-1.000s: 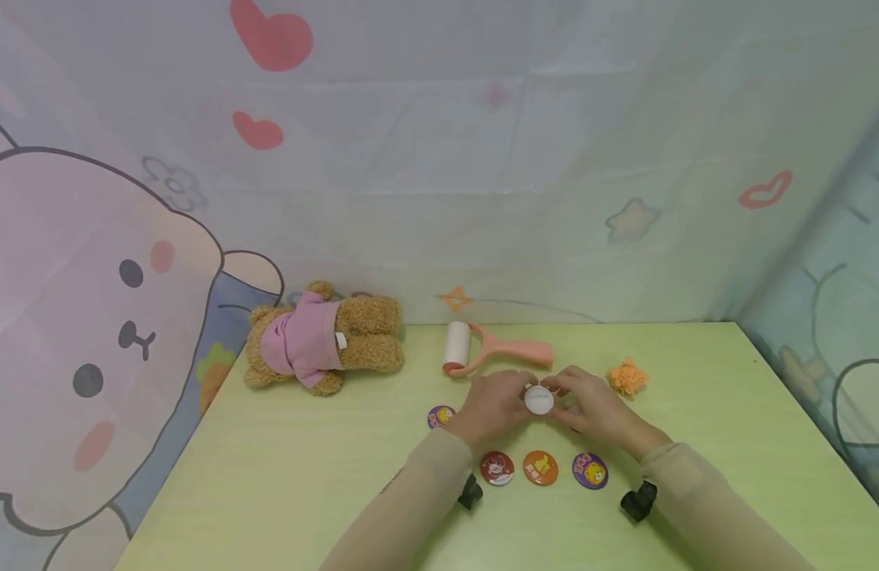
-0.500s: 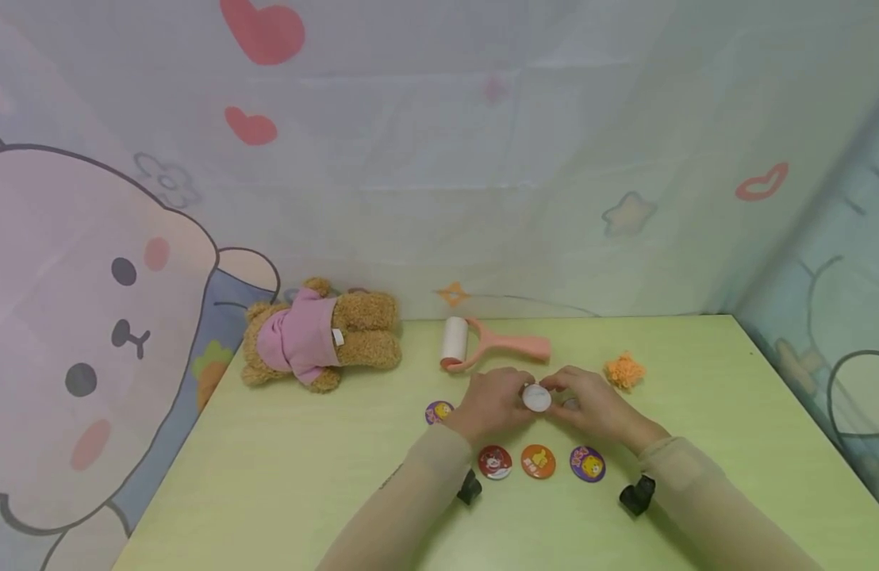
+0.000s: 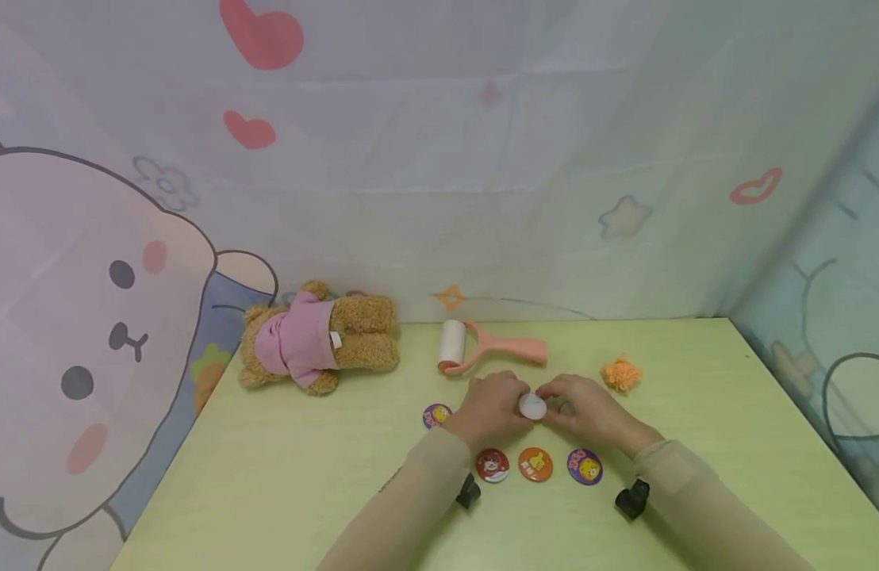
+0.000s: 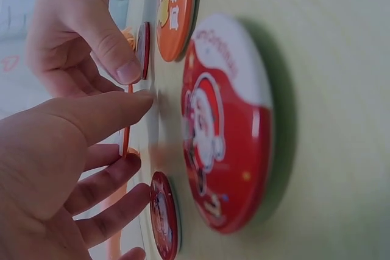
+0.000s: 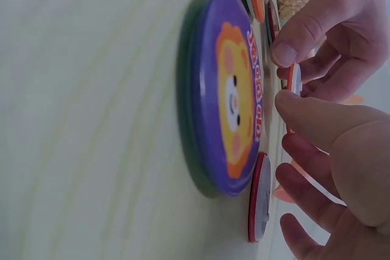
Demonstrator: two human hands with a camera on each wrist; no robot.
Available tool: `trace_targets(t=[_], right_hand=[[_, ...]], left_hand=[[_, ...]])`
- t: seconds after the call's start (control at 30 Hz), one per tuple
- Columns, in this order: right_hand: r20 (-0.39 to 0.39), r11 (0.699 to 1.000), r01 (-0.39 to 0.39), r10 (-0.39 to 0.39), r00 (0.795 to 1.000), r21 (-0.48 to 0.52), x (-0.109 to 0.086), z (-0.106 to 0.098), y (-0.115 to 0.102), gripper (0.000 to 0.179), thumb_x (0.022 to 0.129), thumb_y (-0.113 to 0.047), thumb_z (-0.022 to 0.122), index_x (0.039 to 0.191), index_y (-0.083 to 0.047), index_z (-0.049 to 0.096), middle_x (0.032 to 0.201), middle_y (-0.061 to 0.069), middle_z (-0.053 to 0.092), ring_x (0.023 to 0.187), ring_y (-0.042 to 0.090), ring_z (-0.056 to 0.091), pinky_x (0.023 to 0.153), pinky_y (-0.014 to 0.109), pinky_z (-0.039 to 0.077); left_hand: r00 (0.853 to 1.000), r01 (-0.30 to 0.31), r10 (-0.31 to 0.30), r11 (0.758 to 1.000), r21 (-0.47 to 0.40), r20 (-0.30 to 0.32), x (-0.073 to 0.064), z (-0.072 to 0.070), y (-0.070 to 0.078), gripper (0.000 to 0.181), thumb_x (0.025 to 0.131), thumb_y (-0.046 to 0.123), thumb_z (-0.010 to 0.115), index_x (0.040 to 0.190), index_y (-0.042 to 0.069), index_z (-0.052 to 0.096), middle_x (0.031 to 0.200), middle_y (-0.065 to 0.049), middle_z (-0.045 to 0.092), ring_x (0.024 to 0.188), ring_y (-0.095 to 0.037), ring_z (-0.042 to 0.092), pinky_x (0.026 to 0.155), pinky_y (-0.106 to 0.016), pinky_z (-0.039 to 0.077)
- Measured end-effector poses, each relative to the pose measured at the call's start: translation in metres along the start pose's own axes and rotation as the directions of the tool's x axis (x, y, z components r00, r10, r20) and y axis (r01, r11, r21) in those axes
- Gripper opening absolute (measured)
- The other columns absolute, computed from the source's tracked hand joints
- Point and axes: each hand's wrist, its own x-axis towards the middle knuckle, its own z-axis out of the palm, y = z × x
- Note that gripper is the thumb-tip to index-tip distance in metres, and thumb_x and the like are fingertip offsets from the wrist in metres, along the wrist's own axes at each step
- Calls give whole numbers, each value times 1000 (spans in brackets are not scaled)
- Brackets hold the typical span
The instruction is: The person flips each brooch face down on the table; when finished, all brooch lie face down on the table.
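Observation:
In the head view, my left hand [image 3: 491, 408] and right hand [image 3: 589, 408] meet above the table, holding one round button badge [image 3: 532, 406] between them, its white back upward. Both wrist views show its thin orange-red edge [image 4: 127, 129], pinched from each side by thumb and fingers. Nearer me lie a red badge [image 3: 493, 465], an orange badge [image 3: 535, 465] and a purple lion badge [image 3: 585, 466], printed sides up. Another purple badge [image 3: 437, 415] is partly covered by the left forearm. Under the right hand rests a red-rimmed badge [image 5: 261, 202] with its pale side up.
A plush bear [image 3: 318, 341] in a pink top lies at the back left. Beside it are a lint roller [image 3: 493, 349] with a pink handle and, farther right, an orange fuzzy star-like piece [image 3: 621, 373]. A printed cloth hangs behind the table [image 3: 268, 484].
The held badge has come slightly toward me and its tilt has shifted a little. The pale badge beneath my right hand has come into sight. Badges on the table stay put.

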Motion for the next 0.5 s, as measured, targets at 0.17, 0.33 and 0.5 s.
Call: trace_targets(t=[0.17,0.33,0.5], right_hand=[[18,1000,-9,9,1000,-4,0,3,0,28,91,-19,82,117,-10,75,112,1,75,102,22,69,90,44,56],[28,1000,-2,2,1000,-13,-2,2,-1,27,91,-18,83,116,-9,76,109,0,74,98,19,67,87,42,55],[46,1000,7,-6,999,-17,-1,2,0,27,91,-18,83,116,-10,76,108,-3,74,97,17,66,87,40,55]], left_hand=[[1000,10,-10,1000,10,6,-1,0,1,25,84,38,86,99,22,75,93,8,64,86,-12,58,83,-43,46],[1000,17,-17,1000,8,11,1,5,-1,26,83,38,87,100,23,75,91,9,62,85,-12,56,80,-39,43],[1000,19,-19,1000,16,17,2,4,-1,26,83,39,88,98,23,75,90,9,62,84,-12,56,79,-40,43]])
